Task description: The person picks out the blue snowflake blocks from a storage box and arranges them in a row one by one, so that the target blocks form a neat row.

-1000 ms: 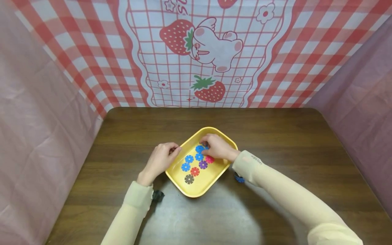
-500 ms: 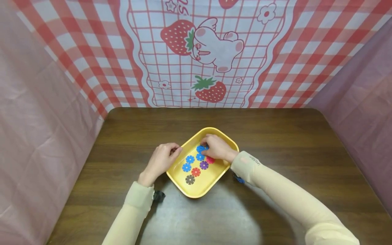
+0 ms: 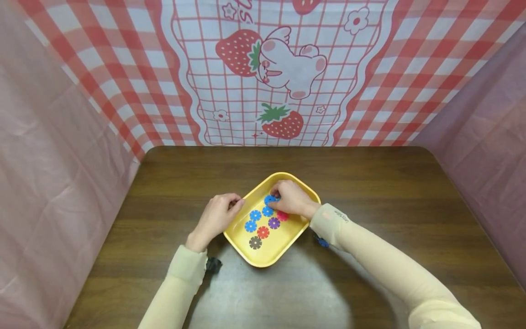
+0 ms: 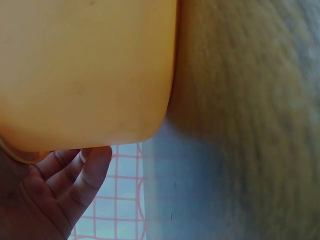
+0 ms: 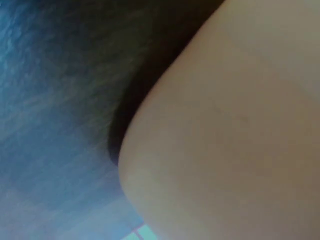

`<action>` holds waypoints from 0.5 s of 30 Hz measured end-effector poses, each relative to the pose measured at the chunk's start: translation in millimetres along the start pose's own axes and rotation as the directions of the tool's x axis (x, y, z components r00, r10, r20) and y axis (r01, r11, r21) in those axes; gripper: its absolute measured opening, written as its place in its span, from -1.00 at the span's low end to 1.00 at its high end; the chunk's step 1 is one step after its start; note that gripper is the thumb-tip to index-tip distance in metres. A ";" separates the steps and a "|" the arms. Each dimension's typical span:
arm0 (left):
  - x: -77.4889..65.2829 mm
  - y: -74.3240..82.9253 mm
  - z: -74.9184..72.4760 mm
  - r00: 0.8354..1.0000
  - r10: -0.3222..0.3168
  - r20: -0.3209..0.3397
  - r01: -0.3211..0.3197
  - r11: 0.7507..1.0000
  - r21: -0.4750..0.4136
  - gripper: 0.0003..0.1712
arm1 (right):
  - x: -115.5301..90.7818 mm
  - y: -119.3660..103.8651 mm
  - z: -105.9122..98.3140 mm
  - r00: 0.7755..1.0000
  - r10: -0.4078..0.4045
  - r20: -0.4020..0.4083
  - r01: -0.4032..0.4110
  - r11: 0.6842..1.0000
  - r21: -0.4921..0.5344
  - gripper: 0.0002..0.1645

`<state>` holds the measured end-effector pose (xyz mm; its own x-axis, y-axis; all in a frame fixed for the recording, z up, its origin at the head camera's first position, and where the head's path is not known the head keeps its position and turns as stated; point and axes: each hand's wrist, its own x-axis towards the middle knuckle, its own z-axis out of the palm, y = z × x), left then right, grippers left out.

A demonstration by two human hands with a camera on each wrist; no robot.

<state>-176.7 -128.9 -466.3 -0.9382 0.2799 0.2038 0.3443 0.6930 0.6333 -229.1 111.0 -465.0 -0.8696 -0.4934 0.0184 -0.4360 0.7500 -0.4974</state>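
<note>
A yellow plastic tray (image 3: 269, 253) sits at an angle on the table, with several flat, notched snowflake discs lying in it. At its left side my left hand (image 3: 215, 217) grips the rim; the left wrist view has the fingers (image 4: 92, 172) against the outside of the tray wall. Reaching over the right rim, my right hand (image 3: 292, 198) holds thumb and fingers around a blue snowflake disc (image 3: 270, 199) near the far end. Another blue disc (image 3: 268, 211) lies by the thumb. A pink disc (image 3: 282, 216) is partly covered by this hand. The right wrist view shows only the tray's outer wall (image 5: 225, 140).
Purple (image 3: 274, 223), red (image 3: 263, 232) and brown (image 3: 255, 242) discs line the tray's near right part. Two blue discs lie left of them. A brown wooden table (image 3: 382, 192) surrounds the tray, and a red-checked strawberry cloth (image 3: 287, 68) hangs behind it.
The blue disc by my right thumb has shifted very slightly left. Both hands stay nearly in place, the left at the rim and the right inside the tray.
</note>
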 end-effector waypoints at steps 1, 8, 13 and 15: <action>-0.3 0.1 0.2 1.000 0.000 0.000 0.000 1.000 0.000 -0.79 | -0.7 -0.6 -1.3 1.000 0.005 -0.005 -0.005 1.000 0.008 -0.64; -0.8 -0.5 0.6 0.999 0.034 -0.023 -0.034 0.999 0.016 -0.81 | -10.0 -7.6 -20.3 0.999 0.006 -0.050 -0.005 1.000 0.030 -0.61; -0.7 -0.6 0.0 0.999 0.037 -0.015 -0.037 0.999 0.018 -0.81 | -21.9 -9.0 -36.4 0.996 -0.002 -0.088 0.006 0.999 0.044 -0.61; -0.5 -0.6 0.0 0.999 0.037 -0.016 -0.036 0.999 0.018 -0.81 | -27.9 -9.9 -43.3 0.995 -0.008 -0.104 0.014 0.998 0.057 -0.61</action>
<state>-176.4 -129.5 -466.8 -0.9253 0.2945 0.2387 0.3789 0.6941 0.6122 -210.6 136.5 -423.1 -0.8853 -0.4512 0.1127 -0.4345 0.7163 -0.5459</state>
